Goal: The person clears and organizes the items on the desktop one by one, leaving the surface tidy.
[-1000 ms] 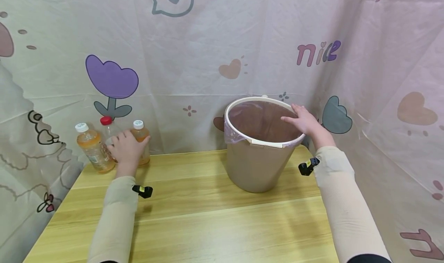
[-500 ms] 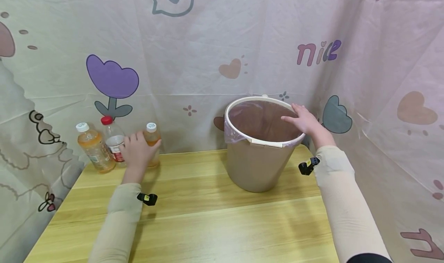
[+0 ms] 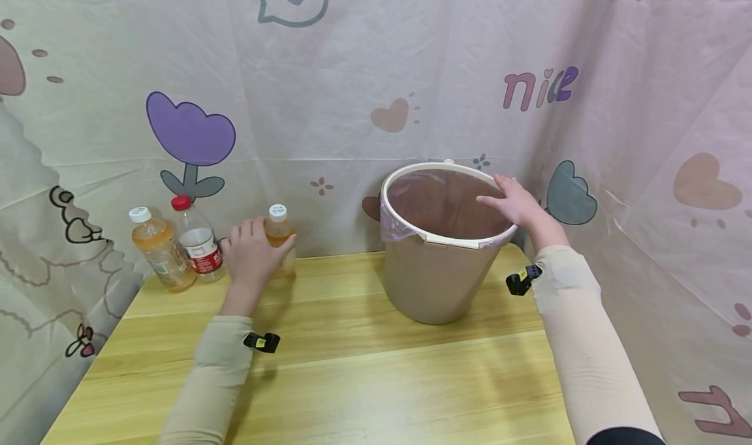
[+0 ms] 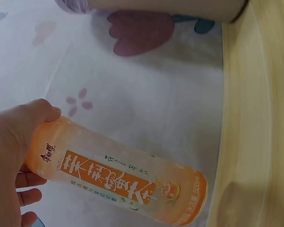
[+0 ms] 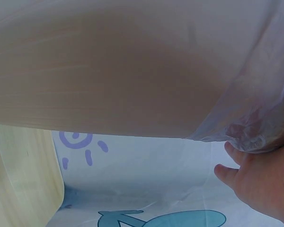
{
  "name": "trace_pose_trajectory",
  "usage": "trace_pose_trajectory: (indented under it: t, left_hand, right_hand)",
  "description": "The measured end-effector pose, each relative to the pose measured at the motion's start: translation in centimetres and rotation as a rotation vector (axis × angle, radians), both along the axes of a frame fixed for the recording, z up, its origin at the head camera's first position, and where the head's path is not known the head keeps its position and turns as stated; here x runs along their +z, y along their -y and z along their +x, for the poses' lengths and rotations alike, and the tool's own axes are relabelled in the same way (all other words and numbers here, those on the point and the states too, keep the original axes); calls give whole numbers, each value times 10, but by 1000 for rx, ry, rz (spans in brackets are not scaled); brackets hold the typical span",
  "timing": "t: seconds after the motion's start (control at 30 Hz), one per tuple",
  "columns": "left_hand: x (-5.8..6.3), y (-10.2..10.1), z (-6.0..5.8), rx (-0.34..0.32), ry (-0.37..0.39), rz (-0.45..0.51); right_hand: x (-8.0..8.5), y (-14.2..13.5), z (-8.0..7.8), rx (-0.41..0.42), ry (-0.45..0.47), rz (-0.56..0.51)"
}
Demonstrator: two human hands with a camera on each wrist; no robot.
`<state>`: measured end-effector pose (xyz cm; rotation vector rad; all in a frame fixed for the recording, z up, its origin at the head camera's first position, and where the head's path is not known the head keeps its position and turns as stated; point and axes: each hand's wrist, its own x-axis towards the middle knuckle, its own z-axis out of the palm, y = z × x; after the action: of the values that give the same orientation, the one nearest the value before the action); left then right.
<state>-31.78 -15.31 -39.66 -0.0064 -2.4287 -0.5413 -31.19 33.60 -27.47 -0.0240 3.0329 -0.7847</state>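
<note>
My left hand (image 3: 250, 252) grips a plastic tea bottle (image 3: 281, 226) near its top, thumb on one side and fingers on the other. The bottle has a white cap, and its orange and white label (image 4: 109, 177) shows in the left wrist view. It is upright, its base close over the back of the table. On the right, my right hand (image 3: 519, 209) holds the rim of a beige trash can (image 3: 437, 282), thumb over the inside and fingers along the outer side. Two of its fingertips (image 5: 226, 174) show beside the clear liner (image 5: 255, 127) in the right wrist view.
Another orange-labelled bottle (image 3: 164, 252) with a white cap and a red-capped bottle (image 3: 201, 246) stand at the table's back left corner. The wooden table (image 3: 352, 380) meets a patterned cloth (image 3: 329, 106) at the back.
My left hand has carried the tea bottle to the right, away from the two other bottles, uncovering the red-capped one. The right hand and the trash can have stayed in place.
</note>
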Motion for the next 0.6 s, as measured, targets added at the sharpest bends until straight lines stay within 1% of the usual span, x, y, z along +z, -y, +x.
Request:
trace_pose_trajectory:
  t: [0.27,0.43,0.6]
  left_hand:
    - [11,-20,8,-67,-99,25]
    - [19,-32,12,-116,-164,17]
    - [27,-42,16,-153,-207,2]
  right_hand:
    - [0,0,0,0,1,0]
    - [-2,-2,0,-7,-6,-3]
    - [-2,-2,0,-7,-14,-2]
